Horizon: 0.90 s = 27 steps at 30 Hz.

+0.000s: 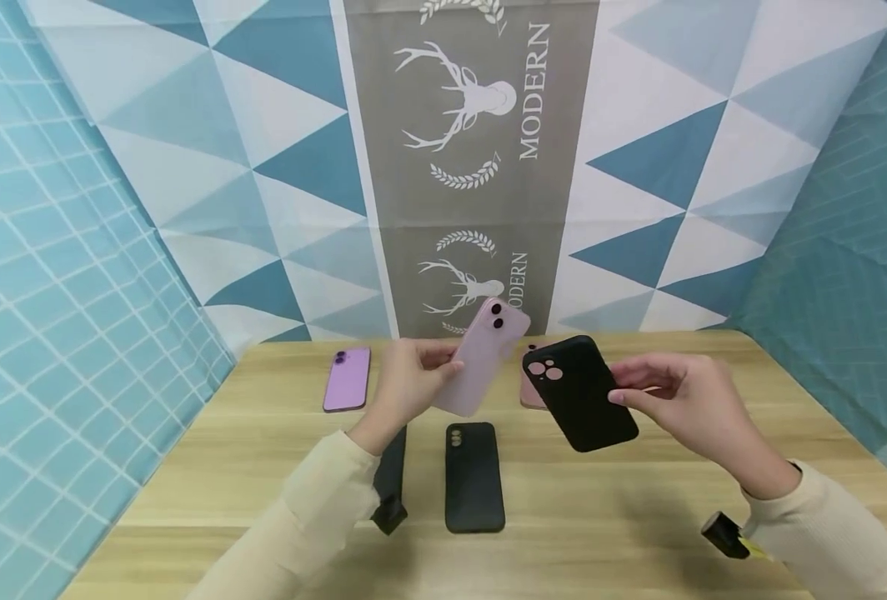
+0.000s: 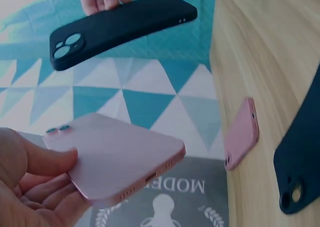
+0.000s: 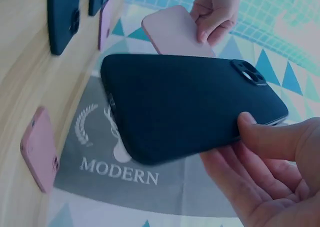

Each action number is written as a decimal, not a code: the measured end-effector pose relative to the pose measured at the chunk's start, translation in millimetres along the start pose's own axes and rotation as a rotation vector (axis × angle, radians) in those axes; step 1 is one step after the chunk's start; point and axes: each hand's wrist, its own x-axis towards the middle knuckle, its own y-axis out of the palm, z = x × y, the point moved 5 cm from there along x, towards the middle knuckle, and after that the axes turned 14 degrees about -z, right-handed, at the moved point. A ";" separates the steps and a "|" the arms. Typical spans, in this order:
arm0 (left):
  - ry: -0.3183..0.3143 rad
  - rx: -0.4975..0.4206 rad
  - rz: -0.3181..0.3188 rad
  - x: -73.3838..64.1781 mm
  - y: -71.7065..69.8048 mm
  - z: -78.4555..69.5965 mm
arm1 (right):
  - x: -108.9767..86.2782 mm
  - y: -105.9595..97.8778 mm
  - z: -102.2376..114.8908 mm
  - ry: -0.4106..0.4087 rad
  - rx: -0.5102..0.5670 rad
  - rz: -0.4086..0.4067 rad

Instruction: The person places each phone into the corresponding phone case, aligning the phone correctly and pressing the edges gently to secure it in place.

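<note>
In the head view, my left hand (image 1: 411, 385) grips a pale pink phone (image 1: 481, 358) by its side edge, tilted above the table with its two camera lenses at the top. My right hand (image 1: 684, 404) pinches a black phone case (image 1: 582, 400) between thumb and fingers, also raised and tilted. Background colour shows through the case's round camera cutouts (image 2: 67, 46) in the left wrist view. Phone and case are held apart, a short gap between them. From the right wrist, the black case (image 3: 185, 104) overlaps part of the pink phone (image 3: 172, 29).
On the wooden table (image 1: 586, 517) lie a purple phone (image 1: 347, 380) at the back left and a black case (image 1: 474, 479) in the middle. Another dark case (image 1: 391, 467) is partly hidden by my left arm. A pink phone (image 2: 242, 134) lies behind the raised case.
</note>
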 end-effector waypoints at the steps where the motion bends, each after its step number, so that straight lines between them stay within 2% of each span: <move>1: 0.005 -0.018 0.003 -3.1 0.6 -1.2 | -0.6 0.9 -1.2 0.019 0.025 0.014; 8: 0.027 -0.102 0.018 -19.5 1.4 -18.0 | -1.4 3.6 -5.0 0.155 0.137 0.083; 19: 0.018 -0.277 -0.045 -30.3 -3.1 -36.1 | -10.2 9.2 -1.8 0.363 0.354 0.167; 22: 0.022 -0.325 -0.047 -31.4 -2.2 -41.2 | -10.0 11.7 0.1 0.392 0.442 0.177; 27: -0.015 -0.373 0.022 -34.3 4.2 -47.3 | -7.0 18.2 3.6 0.415 0.673 0.173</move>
